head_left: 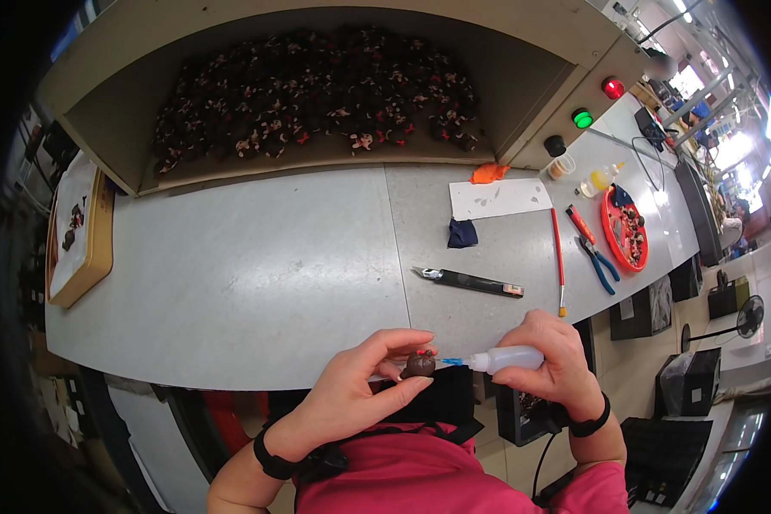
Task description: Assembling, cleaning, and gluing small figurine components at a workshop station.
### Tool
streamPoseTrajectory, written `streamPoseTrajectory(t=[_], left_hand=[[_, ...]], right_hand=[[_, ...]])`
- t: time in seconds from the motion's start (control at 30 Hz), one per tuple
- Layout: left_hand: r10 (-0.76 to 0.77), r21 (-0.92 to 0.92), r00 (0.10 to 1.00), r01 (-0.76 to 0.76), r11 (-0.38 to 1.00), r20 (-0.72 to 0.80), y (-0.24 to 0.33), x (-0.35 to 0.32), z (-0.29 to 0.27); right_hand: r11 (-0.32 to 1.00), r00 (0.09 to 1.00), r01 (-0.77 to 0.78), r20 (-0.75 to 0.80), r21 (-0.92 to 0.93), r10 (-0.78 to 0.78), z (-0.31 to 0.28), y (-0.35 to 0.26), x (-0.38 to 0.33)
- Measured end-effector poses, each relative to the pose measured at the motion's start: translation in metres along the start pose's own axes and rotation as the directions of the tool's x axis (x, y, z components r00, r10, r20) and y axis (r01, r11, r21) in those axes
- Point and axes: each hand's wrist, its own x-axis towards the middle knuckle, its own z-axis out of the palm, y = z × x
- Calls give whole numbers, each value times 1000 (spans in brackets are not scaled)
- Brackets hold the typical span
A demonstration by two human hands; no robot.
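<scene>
Dabbing liquid from the bottle [512, 359] looks like the step in hand. The left hand [360, 377] pinches a small dark ball [420, 365] between thumb and fingers; the right hand [558, 358] grips the bottle, its blue tip [454, 361] aimed at the ball, contact unclear. The next move seems to call for a light squeeze, both hands steady. A knife [469, 282] lies beyond them on the surface [265, 265].

Some parts are hiding, others are blurring
At lower centre, the left hand [364, 377] is covering part of the brown ball [420, 366]; the blue-hubbed needle [453, 361] is looking too thin to tell whether it is touching. The right hand [557, 355] is hiding the back of the bottle [507, 358]. The lower edge is cropping the pink shirt [411, 471]; upper centre, the dark pile [317, 94] is blurring together.
</scene>
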Motion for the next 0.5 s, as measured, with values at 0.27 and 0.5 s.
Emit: streamPoseTrajectory(t=[0.27, 0.5], left_hand=[[13, -3, 1000, -13, 1000, -4, -2, 2, 1], [33, 39, 999, -32, 999, -10, -1, 3, 1]], right_hand=[[998, 998, 53, -15, -39, -53, -2, -1, 1], [961, 988, -147, -14, 233, 155, 6, 15, -15]])
